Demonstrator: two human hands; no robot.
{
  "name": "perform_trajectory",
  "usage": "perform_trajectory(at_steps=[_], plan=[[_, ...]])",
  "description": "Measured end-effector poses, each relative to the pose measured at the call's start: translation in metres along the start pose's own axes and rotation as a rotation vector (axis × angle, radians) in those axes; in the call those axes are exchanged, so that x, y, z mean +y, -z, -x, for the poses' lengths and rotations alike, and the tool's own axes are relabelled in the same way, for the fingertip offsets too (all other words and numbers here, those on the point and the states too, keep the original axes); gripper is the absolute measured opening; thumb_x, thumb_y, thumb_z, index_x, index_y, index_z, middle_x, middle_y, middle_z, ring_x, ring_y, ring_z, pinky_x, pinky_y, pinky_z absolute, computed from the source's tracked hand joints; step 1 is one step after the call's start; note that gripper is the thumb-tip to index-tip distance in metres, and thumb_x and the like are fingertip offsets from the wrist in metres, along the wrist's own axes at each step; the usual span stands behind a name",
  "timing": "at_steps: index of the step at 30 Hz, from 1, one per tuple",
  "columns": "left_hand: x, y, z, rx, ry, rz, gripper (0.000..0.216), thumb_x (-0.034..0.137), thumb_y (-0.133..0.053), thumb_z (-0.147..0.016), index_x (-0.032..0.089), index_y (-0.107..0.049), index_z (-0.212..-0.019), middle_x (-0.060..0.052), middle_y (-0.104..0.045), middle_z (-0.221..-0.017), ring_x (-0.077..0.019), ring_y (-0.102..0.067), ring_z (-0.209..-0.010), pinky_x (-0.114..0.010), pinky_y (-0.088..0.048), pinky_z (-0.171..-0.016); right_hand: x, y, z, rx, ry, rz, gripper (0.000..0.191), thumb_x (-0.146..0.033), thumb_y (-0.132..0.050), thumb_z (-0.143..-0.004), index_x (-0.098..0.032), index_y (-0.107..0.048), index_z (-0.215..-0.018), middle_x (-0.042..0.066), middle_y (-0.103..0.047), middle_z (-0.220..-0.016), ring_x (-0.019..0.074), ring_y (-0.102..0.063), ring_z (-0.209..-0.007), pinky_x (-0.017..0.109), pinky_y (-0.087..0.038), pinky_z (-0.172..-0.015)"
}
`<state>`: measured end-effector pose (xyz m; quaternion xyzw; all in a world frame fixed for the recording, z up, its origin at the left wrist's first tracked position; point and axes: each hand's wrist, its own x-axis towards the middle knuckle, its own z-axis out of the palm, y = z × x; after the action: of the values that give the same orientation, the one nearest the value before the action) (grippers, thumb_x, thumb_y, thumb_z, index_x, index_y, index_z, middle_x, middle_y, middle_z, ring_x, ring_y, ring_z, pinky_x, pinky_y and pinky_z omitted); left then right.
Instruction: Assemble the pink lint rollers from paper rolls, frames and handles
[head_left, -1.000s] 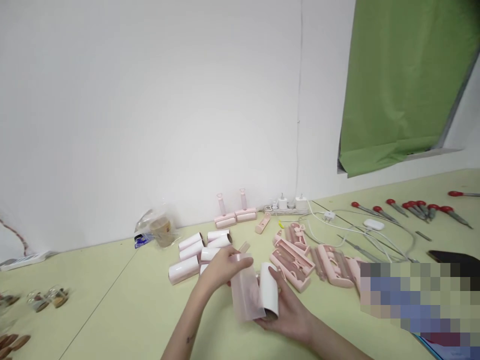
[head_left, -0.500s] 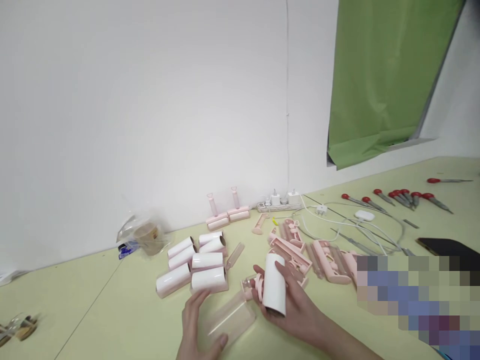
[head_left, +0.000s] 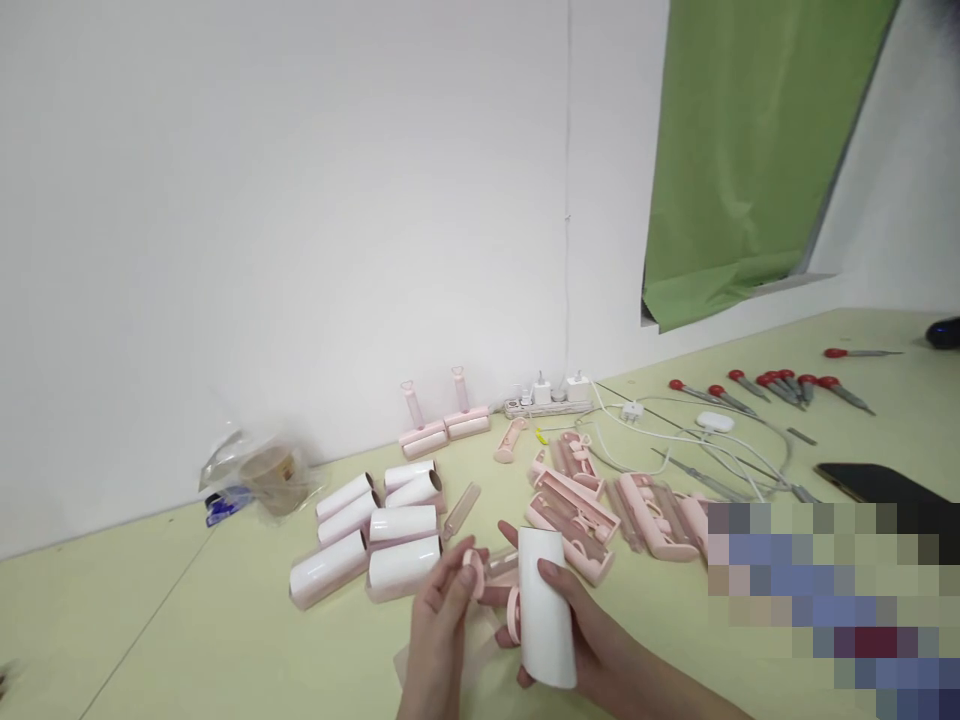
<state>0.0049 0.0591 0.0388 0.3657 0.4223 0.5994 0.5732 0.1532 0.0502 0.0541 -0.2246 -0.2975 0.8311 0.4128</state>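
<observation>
My right hand [head_left: 596,635] is closed around a white lint roller refill [head_left: 546,610], held nearly upright. A second pink round cap [head_left: 514,615] sits among its fingers, on the roll's left side. Just left of it, my left hand [head_left: 442,610] pinches a pink round end cap [head_left: 474,572] between thumb and fingers. Under and behind the hands lies a clear plastic piece [head_left: 484,650], partly hidden. More white rolls [head_left: 405,565] lie in a cluster to the left of my hands. Pink roller holders [head_left: 574,540] with clear covers are spread behind my right hand.
Two assembled pink lint rollers [head_left: 424,438] stand by the wall. Behind sits a power strip [head_left: 551,408] with white cables. Red-handled tools [head_left: 772,385] and a dark phone [head_left: 885,485] are on the right. A bagged tape roll [head_left: 270,480] rests at far left.
My left hand has moved up and right from the clear plastic piece and now pinches a pink cap. The right hand still holds the white roll, slightly lower. The view has shifted slightly.
</observation>
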Motion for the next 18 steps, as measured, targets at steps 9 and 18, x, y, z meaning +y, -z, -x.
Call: perform_trajectory(at_steps=[9, 18], plan=[[0.013, -0.002, 0.012, -0.232, -0.125, -0.439, 0.034, 0.044, -0.053, -0.074, 0.023, -0.066, -0.095, -0.006, -0.063, -0.108, -0.0251, -0.052, -0.104, -0.038, -0.036, -0.095, 0.013, -0.004, 0.009, 0.009, -0.341, 0.223, 0.039, -0.049, -0.039, -0.076, -0.012, -0.053, -0.075, 0.001, -0.054, -0.048, 0.0084, -0.049, -0.044, 0.018, -0.033, -0.047], [0.016, -0.009, 0.019, -0.352, -0.146, -0.371, 0.031, 0.039, -0.058, -0.071, 0.022, -0.066, -0.097, -0.008, -0.061, -0.106, -0.0253, -0.052, -0.103, -0.034, -0.043, -0.087, 0.013, -0.003, 0.006, -0.065, -0.323, 0.298, 0.045, -0.055, -0.04, -0.075, -0.013, -0.051, -0.063, 0.001, -0.054, -0.046, 0.0084, -0.047, -0.042, 0.019, -0.033, -0.046]])
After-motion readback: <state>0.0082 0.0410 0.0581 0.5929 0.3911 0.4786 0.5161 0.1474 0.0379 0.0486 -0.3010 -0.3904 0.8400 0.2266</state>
